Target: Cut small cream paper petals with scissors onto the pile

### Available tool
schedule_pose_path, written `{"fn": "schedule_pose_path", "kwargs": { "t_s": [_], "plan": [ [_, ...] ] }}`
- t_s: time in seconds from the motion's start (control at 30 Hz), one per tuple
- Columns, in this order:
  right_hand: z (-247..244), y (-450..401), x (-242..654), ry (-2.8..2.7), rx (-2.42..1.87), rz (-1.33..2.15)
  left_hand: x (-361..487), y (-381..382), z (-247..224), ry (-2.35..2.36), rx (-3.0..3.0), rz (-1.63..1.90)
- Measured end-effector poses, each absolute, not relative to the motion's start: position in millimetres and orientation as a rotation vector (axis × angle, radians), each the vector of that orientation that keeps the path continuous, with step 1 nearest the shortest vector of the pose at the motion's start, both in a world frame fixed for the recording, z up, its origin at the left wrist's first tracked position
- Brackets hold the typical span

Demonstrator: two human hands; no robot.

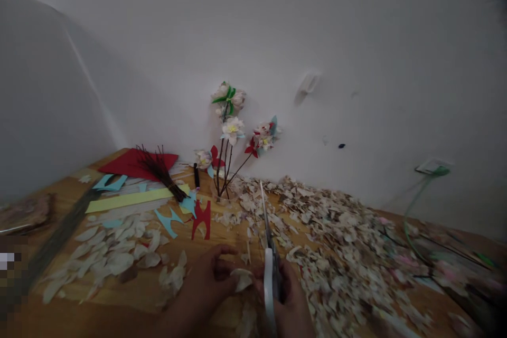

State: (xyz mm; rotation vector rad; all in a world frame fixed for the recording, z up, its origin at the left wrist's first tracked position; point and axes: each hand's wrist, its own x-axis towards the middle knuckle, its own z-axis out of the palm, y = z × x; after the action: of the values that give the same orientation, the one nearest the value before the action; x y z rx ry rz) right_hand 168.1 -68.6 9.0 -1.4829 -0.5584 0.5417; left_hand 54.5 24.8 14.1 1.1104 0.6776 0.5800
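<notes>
The white petal [242, 280] lies between the hands: the left hand [217, 274] pinches its left end; the right hand [292, 296] grips the scissors [269, 269], blades pointing forward.

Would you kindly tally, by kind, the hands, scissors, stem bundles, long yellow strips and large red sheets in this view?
Hands: 2 (left hand, right hand)
Scissors: 1
Stem bundle: 1
Long yellow strip: 1
Large red sheet: 1
Total: 6
</notes>
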Motion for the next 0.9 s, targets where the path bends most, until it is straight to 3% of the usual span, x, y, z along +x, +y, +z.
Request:
{"fn": "schedule_pose_path", "kwargs": {
  "t_s": [0.9],
  "plan": [
    [2.2,-77.2,176.6,-0.620,-1.608,0.585,53.2,15.9,26.4,0.702,1.051,0.563]
  ]
}}
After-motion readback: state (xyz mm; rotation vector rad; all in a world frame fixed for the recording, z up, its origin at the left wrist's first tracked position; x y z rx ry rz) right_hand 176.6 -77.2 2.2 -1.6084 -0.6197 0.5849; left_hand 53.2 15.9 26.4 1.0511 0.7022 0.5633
